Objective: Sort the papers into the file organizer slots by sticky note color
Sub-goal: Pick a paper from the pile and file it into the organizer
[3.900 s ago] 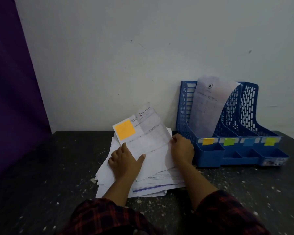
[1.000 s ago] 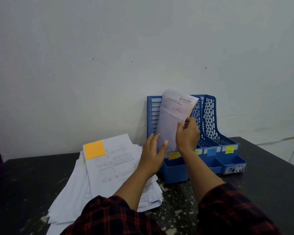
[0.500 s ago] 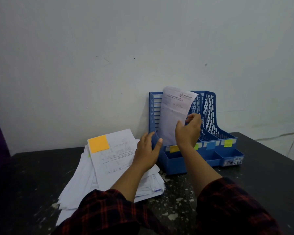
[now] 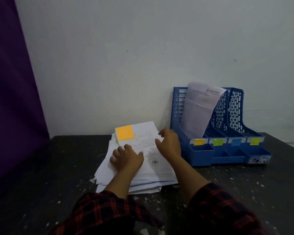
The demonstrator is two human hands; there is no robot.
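Print on the filed paper [image 4: 199, 109] and stack's top sheet [image 4: 146, 150] is too blurred to read.

Four slot tabs [image 4: 199, 142], one organizer [image 4: 202, 155], two hands [image 4: 128, 158].

Two forearms enter from the lower edge of the head view. Each wears a long sleeve of dark plaid fabric: red lines crossing on a black or very dark ground. The left sleeve [image 4: 105, 212] ends partway up the forearm, with a loose, rumpled cuff. The right sleeve [image 4: 222, 211] ends at a similar point. Beyond the cuffs, forearms, left hand [image 4: 127, 158] and right hand [image 4: 170, 143] are bare. No rings, watch or gloves are visible.
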